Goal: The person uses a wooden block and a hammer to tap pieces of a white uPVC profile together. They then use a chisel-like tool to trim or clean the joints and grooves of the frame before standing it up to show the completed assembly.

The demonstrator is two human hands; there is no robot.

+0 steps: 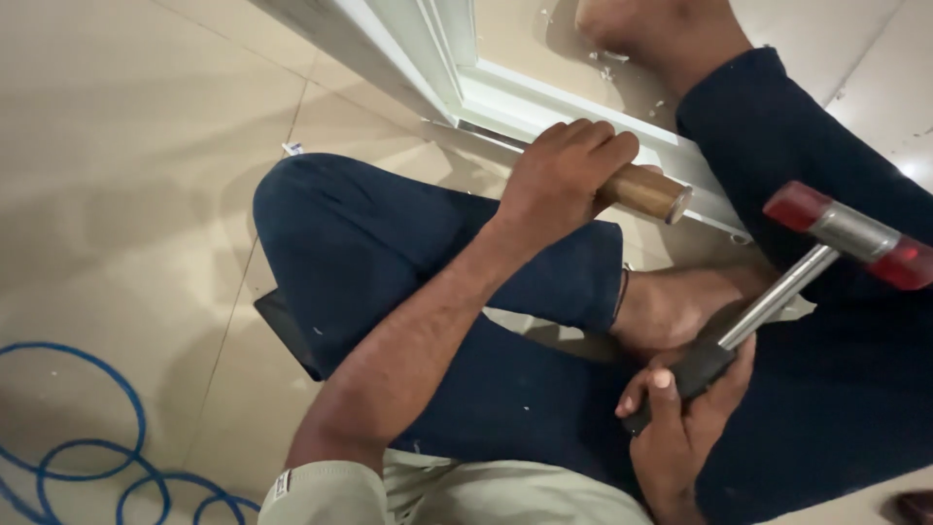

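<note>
A pale sleeve cuff point(316, 481) is seen at the bottom edge, nearest the camera, on the left forearm. The right hand point(685, 413) is wrapped shut around the black grip of a steel-shafted mallet with a grey head and red faces point(850, 236), which is held raised above the crossed, dark-blue-trousered legs point(389, 253). The left hand point(559, 175) is clenched around a brown wooden cylindrical handle with a metal end cap point(646, 192), pressed near the inner corner of a white moulded frame point(505, 97) laid flat on the beige tiled floor point(126, 146).

For a good strike, the handle would best be kept steady and in line with the joint, the blow landed square on the capped end, and the gripping fingers kept well behind it.

The working tip of the handle's tool is hidden under the left hand, so its kind cannot be told. The frame is cut off at the top edge. A blue coiled cable point(78, 457) is cropped at the lower left.
</note>
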